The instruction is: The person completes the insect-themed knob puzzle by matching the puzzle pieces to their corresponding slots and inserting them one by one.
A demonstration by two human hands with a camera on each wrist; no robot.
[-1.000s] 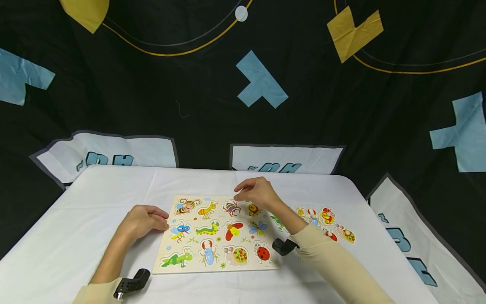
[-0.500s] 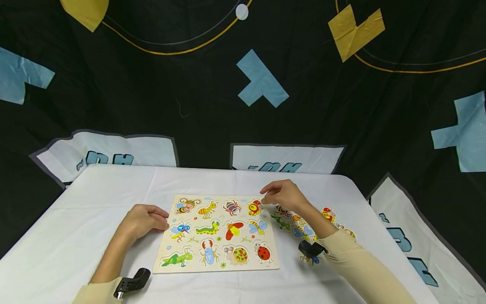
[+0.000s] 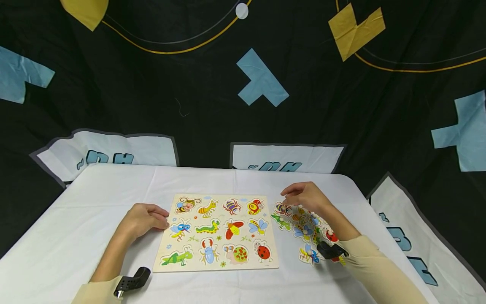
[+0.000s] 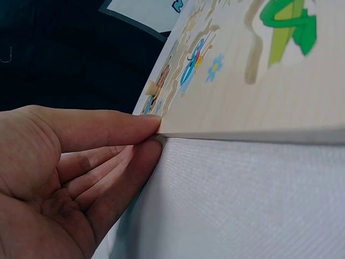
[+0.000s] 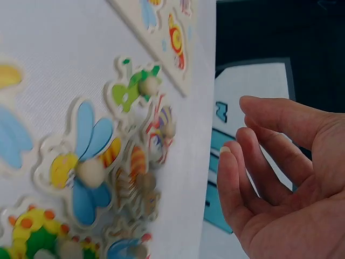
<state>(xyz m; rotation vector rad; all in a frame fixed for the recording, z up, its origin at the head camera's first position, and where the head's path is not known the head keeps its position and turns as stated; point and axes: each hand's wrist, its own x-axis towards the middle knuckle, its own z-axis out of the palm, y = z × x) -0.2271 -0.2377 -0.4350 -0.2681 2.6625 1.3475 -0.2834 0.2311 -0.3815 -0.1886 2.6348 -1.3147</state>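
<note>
My left hand (image 3: 146,221) pinches the left edge of a wooden insect puzzle board (image 3: 191,240); in the left wrist view the fingertips (image 4: 148,125) meet right at that edge. A bee piece (image 3: 186,205) with a knob (image 4: 150,88) sits in the board's far left recess. Right of the board, my right hand (image 3: 307,197) hovers over loose puzzle pieces, fingers loosely bent, nothing between them. Beneath and beside it lie a spider piece (image 3: 282,209), a green grasshopper piece (image 3: 281,221) and a blue-winged dragonfly piece (image 5: 89,170), each with a round wooden knob.
A mosquito piece (image 3: 309,255) lies nearer the front, apart from the main pile. White cloth covers the table (image 3: 114,185). A black curtain (image 3: 190,105) with blue and gold shapes hangs behind it. The right forearm covers part of the pile.
My right hand has moved right, from above the board's far edge to over the loose pieces, uncovering the ladybird-like butterfly recess at the far right corner. The left hand stays on the board's edge.
</note>
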